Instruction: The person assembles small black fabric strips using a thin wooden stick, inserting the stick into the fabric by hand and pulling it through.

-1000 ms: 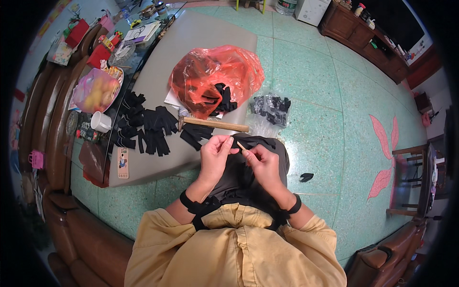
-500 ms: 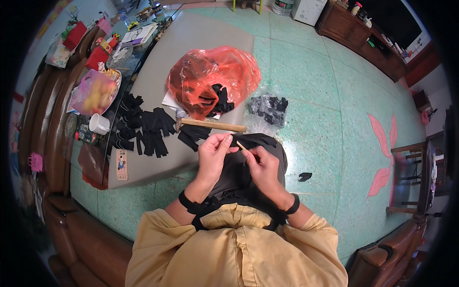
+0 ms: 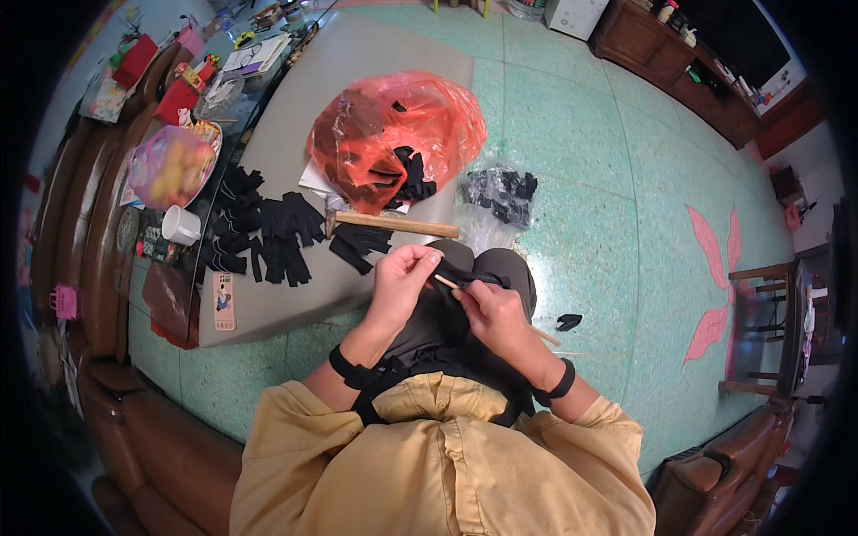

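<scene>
Left hand (image 3: 404, 284) pinches black cloth (image 3: 458, 272) between its fingers (image 3: 425, 257); right hand (image 3: 497, 316) grips a stick (image 3: 447, 281) whose middle we cannot see.

No lettering can be read; marks on the pink phone case (image 3: 223, 302) are too small.

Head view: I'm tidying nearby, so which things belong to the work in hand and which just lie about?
Likely in the work:
- thin wooden stick, in the right hand
- black fabric, apparently pinched by the left hand
- black pieces on the grey bench
- red bag and clear bag, holding more

Apparently lying about:
- white mug
- pink bag
- hammer, unheld, so uncertain
</scene>
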`<state>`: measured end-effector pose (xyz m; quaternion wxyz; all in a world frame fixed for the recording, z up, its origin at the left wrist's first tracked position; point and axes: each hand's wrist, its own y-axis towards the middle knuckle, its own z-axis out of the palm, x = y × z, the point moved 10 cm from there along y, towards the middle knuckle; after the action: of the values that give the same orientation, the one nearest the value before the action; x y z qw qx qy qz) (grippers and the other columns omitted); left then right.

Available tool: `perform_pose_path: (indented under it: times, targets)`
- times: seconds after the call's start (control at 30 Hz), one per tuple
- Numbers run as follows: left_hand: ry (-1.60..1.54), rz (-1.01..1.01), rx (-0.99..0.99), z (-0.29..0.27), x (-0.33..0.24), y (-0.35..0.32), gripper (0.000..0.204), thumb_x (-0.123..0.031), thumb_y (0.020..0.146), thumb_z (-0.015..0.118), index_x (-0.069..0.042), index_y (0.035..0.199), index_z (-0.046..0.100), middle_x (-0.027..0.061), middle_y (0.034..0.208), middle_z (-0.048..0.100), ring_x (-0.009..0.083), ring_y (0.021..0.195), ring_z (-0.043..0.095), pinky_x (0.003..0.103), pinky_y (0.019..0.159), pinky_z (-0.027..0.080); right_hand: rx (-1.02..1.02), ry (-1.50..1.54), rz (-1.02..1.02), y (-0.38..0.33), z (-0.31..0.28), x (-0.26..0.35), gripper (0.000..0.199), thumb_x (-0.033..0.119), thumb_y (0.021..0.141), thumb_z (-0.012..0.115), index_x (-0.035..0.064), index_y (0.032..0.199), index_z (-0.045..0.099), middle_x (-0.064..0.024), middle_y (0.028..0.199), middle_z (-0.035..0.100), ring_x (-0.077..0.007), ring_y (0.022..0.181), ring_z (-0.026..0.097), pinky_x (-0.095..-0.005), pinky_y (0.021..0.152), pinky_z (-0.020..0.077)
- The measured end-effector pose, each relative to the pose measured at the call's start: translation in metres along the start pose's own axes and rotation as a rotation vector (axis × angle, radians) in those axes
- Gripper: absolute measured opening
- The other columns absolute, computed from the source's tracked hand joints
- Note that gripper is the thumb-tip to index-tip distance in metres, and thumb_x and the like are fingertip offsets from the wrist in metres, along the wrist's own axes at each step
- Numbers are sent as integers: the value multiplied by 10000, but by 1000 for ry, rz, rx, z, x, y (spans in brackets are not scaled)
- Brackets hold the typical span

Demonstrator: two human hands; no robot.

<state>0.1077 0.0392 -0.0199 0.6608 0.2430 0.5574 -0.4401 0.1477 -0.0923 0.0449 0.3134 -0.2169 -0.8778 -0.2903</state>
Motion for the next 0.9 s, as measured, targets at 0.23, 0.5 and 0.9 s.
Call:
perform_pose_path:
  times: [0.23, 0.5, 0.9]
  targets:
    - [70, 116, 77, 17, -16, 0, 136, -82, 867, 587, 32, 938, 608, 40, 863, 622, 59, 769, 565, 185, 687, 449, -59, -13, 12, 4, 0, -9, 179, 64, 776, 648, 18, 709, 489, -153, 606, 530, -330, 525, 549, -397, 448, 419]
    - [-29, 2, -61, -3, -6, -9, 180, -121, 877, 581, 9, 995, 619, 14, 836, 603, 68, 713, 528, 184, 652, 422, -211, 14, 69, 1, -12, -8, 142, 79, 772, 672, 22, 739, 547, -149, 635, 564, -317, 525, 560, -370, 457, 427]
    - [331, 256, -139, -6, -42, -7, 190, -109, 894, 553, 43, 987, 619, 33, 824, 635, 63, 707, 522, 220, 652, 440, -120, 71, 97, -3, -8, -5, 182, 99, 793, 668, 13, 699, 539, -130, 591, 543, -262, 477, 533, -321, 437, 402]
